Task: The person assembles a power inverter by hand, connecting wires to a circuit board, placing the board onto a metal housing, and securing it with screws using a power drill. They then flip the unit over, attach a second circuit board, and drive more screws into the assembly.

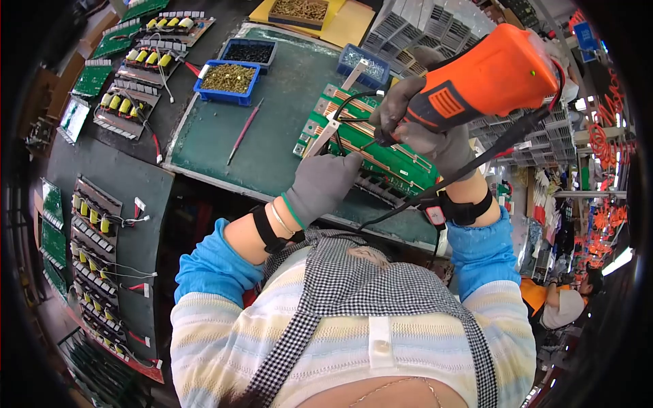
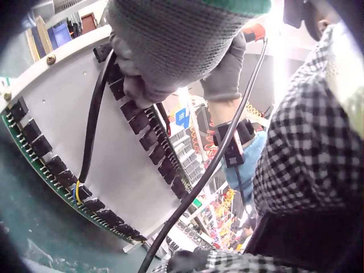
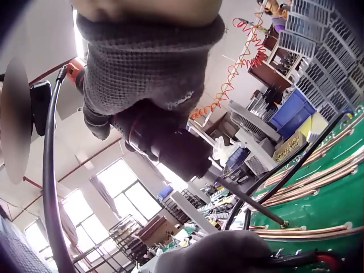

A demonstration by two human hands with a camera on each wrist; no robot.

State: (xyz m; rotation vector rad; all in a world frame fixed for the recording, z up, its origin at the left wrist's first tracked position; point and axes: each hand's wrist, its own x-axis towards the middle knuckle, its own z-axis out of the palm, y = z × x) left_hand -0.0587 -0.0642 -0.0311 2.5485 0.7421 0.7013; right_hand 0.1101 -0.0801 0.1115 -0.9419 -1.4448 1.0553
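Note:
An orange power screwdriver [image 1: 486, 75] is gripped in my gloved right hand [image 1: 432, 129], its bit pointing down at the green circuit board [image 1: 401, 163]. In the right wrist view the bit [image 3: 250, 200] meets a small screw on the board [image 3: 318, 216] beside copper strips. My gloved left hand [image 1: 325, 183] is at the board's near left edge, fingers bent against it. The left wrist view shows that hand [image 2: 170, 51] over a row of black components, beside a grey metal plate [image 2: 114, 153]; its fingertips are partly hidden. Black cables cross the board.
Blue bins of brass-coloured parts [image 1: 230, 79], black parts [image 1: 250, 52] and silver parts [image 1: 364, 64] stand behind. A pink-handled pen-like tool [image 1: 245, 132] lies on the green mat. Assembled boards [image 1: 95, 224] line the left; grey metal pieces are stacked at the right. The tool's cable [image 1: 469, 166] hangs across my right forearm.

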